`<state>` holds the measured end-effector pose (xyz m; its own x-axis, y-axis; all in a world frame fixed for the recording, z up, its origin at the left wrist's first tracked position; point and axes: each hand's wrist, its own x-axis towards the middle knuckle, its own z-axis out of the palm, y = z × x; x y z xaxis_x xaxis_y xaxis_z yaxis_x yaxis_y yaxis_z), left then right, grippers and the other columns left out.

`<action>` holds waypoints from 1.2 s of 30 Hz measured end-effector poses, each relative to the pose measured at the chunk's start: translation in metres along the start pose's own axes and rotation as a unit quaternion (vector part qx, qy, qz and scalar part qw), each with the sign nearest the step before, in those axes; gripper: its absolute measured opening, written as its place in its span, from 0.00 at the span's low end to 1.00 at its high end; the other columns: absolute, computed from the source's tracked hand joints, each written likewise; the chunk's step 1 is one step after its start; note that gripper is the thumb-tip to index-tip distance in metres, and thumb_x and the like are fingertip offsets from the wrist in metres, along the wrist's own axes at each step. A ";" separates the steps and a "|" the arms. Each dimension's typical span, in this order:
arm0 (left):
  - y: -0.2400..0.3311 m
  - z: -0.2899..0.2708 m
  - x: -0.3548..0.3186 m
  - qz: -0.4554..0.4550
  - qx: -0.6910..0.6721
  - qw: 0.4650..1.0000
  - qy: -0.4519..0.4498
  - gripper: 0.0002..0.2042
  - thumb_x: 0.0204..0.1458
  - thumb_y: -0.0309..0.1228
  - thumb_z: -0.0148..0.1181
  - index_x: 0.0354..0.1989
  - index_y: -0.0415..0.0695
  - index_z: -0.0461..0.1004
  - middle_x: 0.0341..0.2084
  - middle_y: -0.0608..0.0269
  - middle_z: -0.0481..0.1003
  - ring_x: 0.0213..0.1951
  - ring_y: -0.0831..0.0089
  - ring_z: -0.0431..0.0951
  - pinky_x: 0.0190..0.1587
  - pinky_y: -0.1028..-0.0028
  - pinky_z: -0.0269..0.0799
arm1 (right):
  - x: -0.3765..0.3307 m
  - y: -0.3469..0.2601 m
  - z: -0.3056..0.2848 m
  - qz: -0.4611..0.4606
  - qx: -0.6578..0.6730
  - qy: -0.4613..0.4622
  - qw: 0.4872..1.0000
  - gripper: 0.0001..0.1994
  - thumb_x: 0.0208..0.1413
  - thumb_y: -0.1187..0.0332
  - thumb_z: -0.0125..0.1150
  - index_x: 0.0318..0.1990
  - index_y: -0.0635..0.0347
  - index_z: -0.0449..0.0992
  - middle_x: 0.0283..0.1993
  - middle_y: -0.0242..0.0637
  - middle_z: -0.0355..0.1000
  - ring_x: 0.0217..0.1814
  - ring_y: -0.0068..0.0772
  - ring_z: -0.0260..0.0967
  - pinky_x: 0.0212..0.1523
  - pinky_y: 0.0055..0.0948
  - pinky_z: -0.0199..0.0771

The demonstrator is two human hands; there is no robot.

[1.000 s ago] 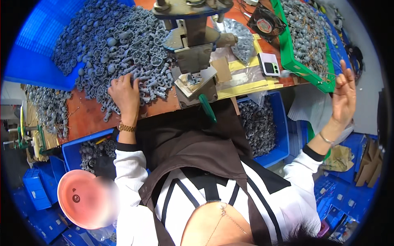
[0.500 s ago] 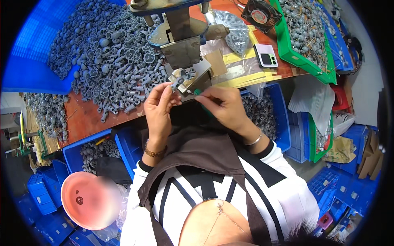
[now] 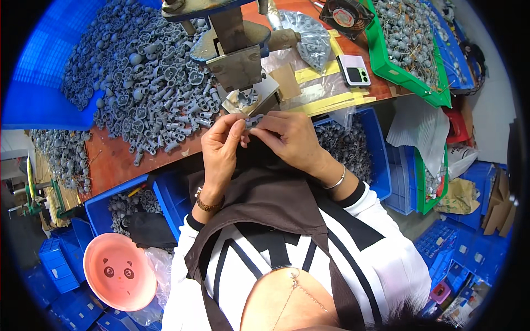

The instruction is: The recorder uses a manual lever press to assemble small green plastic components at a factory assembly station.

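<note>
Head view: left hand [image 3: 221,145] and right hand [image 3: 293,141] have their grip clamped on a grey part [image 3: 253,121], ends seemingly hidden.

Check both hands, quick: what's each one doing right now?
Left hand: closed, pinching a small grey part.
Right hand: closed on the same part's other end; anything else in its grip cannot be told.

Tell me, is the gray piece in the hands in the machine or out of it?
Out: the left hand and right hand pinch the gray piece on the near side of the machine.
</note>
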<state>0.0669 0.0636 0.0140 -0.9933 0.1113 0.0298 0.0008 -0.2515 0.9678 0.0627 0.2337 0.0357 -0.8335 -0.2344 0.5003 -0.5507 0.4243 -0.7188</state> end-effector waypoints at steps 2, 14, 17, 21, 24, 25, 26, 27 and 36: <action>0.002 0.001 0.000 0.004 0.018 1.000 -0.013 0.08 0.59 0.27 0.56 0.41 0.36 0.76 0.25 0.69 0.74 0.25 0.85 0.70 0.27 0.84 0.66 | -0.002 0.001 -0.001 0.032 0.015 -0.010 0.999 0.05 0.51 0.72 0.63 0.27 0.63 0.77 0.20 0.39 0.69 0.19 0.32 0.67 0.20 0.27 0.61; 0.005 0.003 0.002 0.114 0.176 0.977 -0.024 0.07 0.56 0.21 0.57 0.41 0.35 0.77 0.28 0.70 0.71 0.25 0.85 0.69 0.28 0.85 0.64 | -0.012 0.011 -0.009 0.266 0.318 -0.055 0.908 0.04 0.55 0.73 0.62 0.33 0.64 0.80 0.27 0.26 0.72 0.25 0.14 0.64 0.26 0.17 0.62; 0.006 0.003 0.001 0.079 0.103 0.991 -0.026 0.07 0.56 0.22 0.58 0.41 0.35 0.77 0.27 0.69 0.71 0.25 0.85 0.68 0.27 0.84 0.63 | -0.018 0.012 -0.014 0.247 0.280 -0.053 0.926 0.04 0.55 0.75 0.62 0.37 0.63 0.79 0.30 0.26 0.72 0.26 0.14 0.66 0.26 0.16 0.63; 0.005 0.008 0.000 0.061 0.110 0.991 -0.049 0.08 0.55 0.22 0.58 0.42 0.35 0.77 0.26 0.68 0.71 0.24 0.84 0.68 0.27 0.83 0.63 | -0.023 0.009 -0.005 0.292 0.330 -0.023 0.897 0.14 0.55 0.77 0.61 0.49 0.62 0.75 0.31 0.30 0.72 0.26 0.16 0.68 0.25 0.14 0.67; 0.008 0.009 0.001 0.101 0.172 0.978 -0.062 0.09 0.55 0.22 0.58 0.43 0.36 0.77 0.26 0.68 0.71 0.24 0.83 0.68 0.27 0.82 0.63 | -0.020 0.006 0.001 0.254 0.360 0.039 0.897 0.19 0.56 0.76 0.60 0.56 0.62 0.71 0.27 0.31 0.72 0.26 0.16 0.69 0.25 0.15 0.69; 0.010 0.010 0.001 0.131 0.209 0.967 -0.061 0.09 0.55 0.22 0.58 0.44 0.36 0.77 0.25 0.68 0.71 0.24 0.83 0.68 0.27 0.82 0.63 | -0.018 0.006 -0.002 0.253 0.359 0.039 0.897 0.19 0.56 0.76 0.60 0.56 0.62 0.71 0.27 0.31 0.72 0.26 0.16 0.69 0.25 0.15 0.69; 0.010 0.009 0.000 0.131 0.209 0.967 -0.060 0.09 0.55 0.22 0.58 0.44 0.36 0.77 0.25 0.68 0.71 0.24 0.83 0.68 0.27 0.82 0.63 | -0.015 0.005 -0.008 0.293 0.392 -0.038 0.872 0.18 0.56 0.77 0.60 0.55 0.63 0.72 0.26 0.31 0.73 0.26 0.17 0.70 0.25 0.16 0.70; 0.011 0.007 -0.001 0.183 0.264 0.945 -0.061 0.10 0.55 0.22 0.58 0.45 0.37 0.77 0.23 0.69 0.70 0.23 0.83 0.67 0.26 0.82 0.63 | -0.013 0.006 -0.012 0.329 0.420 -0.113 0.838 0.16 0.56 0.77 0.59 0.53 0.63 0.73 0.26 0.31 0.73 0.27 0.18 0.72 0.25 0.16 0.70; 0.014 0.015 0.000 0.246 0.064 0.935 0.248 0.16 0.59 0.28 0.56 0.54 0.34 0.70 0.43 0.51 0.75 0.39 0.73 0.78 0.42 0.75 0.75 | -0.015 0.036 -0.013 0.243 0.324 -0.044 0.913 0.12 0.55 0.78 0.60 0.47 0.64 0.77 0.34 0.33 0.77 0.34 0.19 0.74 0.36 0.16 0.72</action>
<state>0.0683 0.0746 0.0315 -0.8007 -0.4541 0.3906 0.4537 -0.0339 0.8905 0.0556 0.2637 0.0085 -0.9713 -0.2365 0.0254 -0.0009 -0.1029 -0.9947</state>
